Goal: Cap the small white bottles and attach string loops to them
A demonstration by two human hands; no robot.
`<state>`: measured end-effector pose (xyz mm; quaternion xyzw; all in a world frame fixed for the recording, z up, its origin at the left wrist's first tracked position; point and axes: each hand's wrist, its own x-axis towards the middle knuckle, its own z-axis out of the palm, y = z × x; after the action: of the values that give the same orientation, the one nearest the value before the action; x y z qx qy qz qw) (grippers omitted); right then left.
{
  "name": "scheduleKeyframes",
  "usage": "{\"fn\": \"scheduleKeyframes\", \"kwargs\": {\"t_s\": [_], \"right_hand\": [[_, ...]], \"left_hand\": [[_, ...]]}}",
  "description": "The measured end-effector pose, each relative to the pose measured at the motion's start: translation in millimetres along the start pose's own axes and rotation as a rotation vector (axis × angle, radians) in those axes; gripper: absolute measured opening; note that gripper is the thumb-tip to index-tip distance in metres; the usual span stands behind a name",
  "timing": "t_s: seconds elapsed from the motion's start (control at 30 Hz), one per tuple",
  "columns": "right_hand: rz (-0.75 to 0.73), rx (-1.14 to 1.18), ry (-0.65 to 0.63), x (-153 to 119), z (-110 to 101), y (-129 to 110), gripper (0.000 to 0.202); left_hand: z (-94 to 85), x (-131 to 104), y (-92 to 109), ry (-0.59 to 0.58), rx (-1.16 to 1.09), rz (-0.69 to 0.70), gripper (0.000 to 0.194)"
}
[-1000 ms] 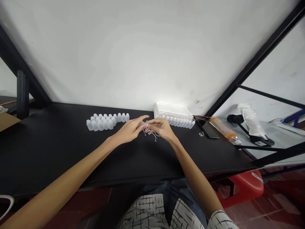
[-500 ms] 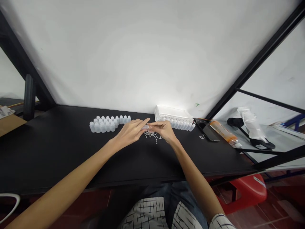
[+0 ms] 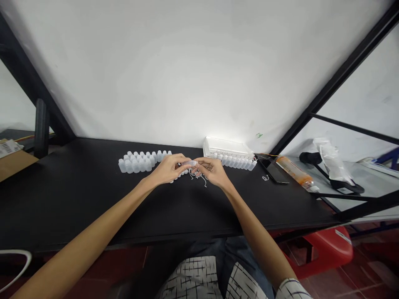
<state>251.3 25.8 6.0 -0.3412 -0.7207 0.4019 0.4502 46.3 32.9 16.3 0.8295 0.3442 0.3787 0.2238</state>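
Observation:
Between my two hands, above the black table (image 3: 193, 207), is a small translucent plastic bottle (image 3: 188, 163) lying on its side. My left hand (image 3: 171, 168) is closed round its left part. The fingertips of my right hand (image 3: 212, 169) pinch its right end, which partly hides it. Thin white curled strings (image 3: 199, 177) lie on the table under the right hand. Several small white pieces (image 3: 178, 177) show below the left fingers. To the left stand rows of small translucent bottles (image 3: 137, 162) with caps.
Behind my right hand lies a stack of white flat packs (image 3: 227, 146), with another row of small bottles (image 3: 237, 162) in front. A dark phone (image 3: 276, 172) and an orange-labelled bottle (image 3: 296, 172) lie farther right. A red stool (image 3: 330, 249) stands below the table's right side.
My left fingers have curled from stretched out to wrapped round the bottle. The hands have moved slightly apart, uncovering small white pieces beneath the left one.

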Motion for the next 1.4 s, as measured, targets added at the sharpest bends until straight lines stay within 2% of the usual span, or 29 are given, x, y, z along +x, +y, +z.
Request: {"fn": "scheduleKeyframes", "kwargs": {"t_s": [0.5, 0.7, 0.83, 0.97, 1.1, 1.27, 1.4], "right_hand": [[0.110, 0.175, -0.007, -0.9, 3.0, -6.2, 0.036], [0.151, 0.231, 0.021, 0.0, 3.4, -5.6, 0.035], [0.153, 0.271, 0.037, 1.0, 1.8, -9.1, 0.033], [0.118, 0.261, 0.020, 1.8, -2.5, -16.3, 0.030], [0.093, 0.272, 0.017, 2.3, -6.4, -19.4, 0.032], [0.054, 0.305, 0.086, 4.3, -7.8, -16.0, 0.035], [0.044, 0.246, 0.164, 6.0, -10.2, -11.7, 0.037]], "left_hand": [[8.3, -5.2, -11.4, 0.038, 0.249, 0.305, 0.029], [10.3, -5.2, -11.2, 0.134, 0.413, 0.483, 0.025], [12.8, -3.9, -8.7, 0.209, 0.495, 0.536, 0.023], [16.4, 0.0, -1.7, 0.270, 0.403, 0.458, 0.017], [17.2, 2.7, 3.4, 0.300, 0.124, 0.231, 0.019], [14.9, 2.5, 8.4, 0.193, -0.269, -0.086, 0.034], [9.8, 4.3, 14.1, 0.164, -0.531, -0.167, 0.034]]}}
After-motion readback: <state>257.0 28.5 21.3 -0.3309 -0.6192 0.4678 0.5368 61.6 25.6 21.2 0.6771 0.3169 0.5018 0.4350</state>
